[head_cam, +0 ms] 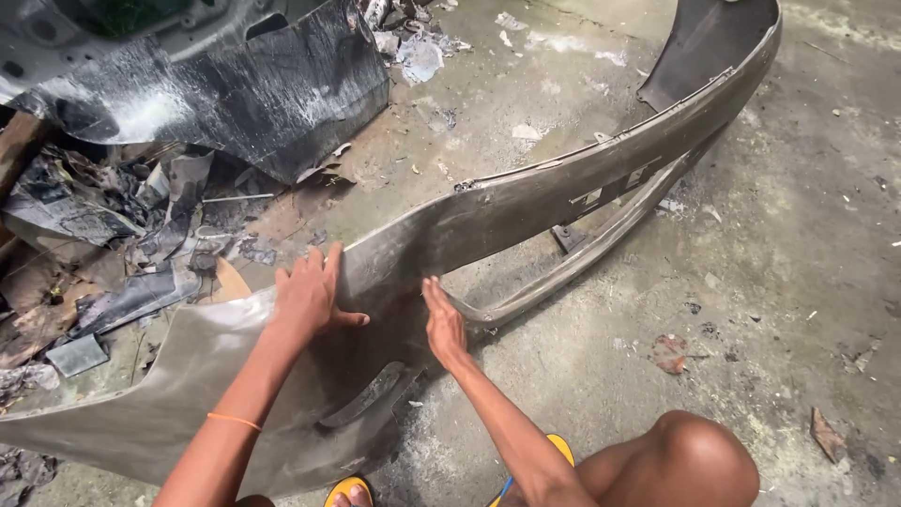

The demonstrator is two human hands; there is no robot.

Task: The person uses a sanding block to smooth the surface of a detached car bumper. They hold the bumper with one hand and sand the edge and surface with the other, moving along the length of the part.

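On the dirty concrete floor (pixel 751 282) lies a long grey car bumper (pixel 526 202), tipped up on its edge and curving away toward the top right. Both hands rest on the near part of it. The left hand (pixel 308 293) is spread flat on the bumper's upper side, fingers wide, pressing and not gripping. The right hand (pixel 443 324) lies just beside it, fingers straight and together, its edge against the bumper where the surface dips. Neither hand is closed around anything. An orange band (pixel 235 422) sits on the left wrist. A bare knee (pixel 699 455) and yellow sandals (pixel 349 490) show at the bottom, so the person is crouching close.

The bumper looks dull, scratched and dusty all over, with a dark strip (pixel 371 399) hanging low on the near side. No tool is in sight, so the work seems to be at the feeling-and-checking stage, with nothing fixed yet.

To the left sit a big black torn panel (pixel 253 89) and a pile of broken scraps (pixel 113 244).
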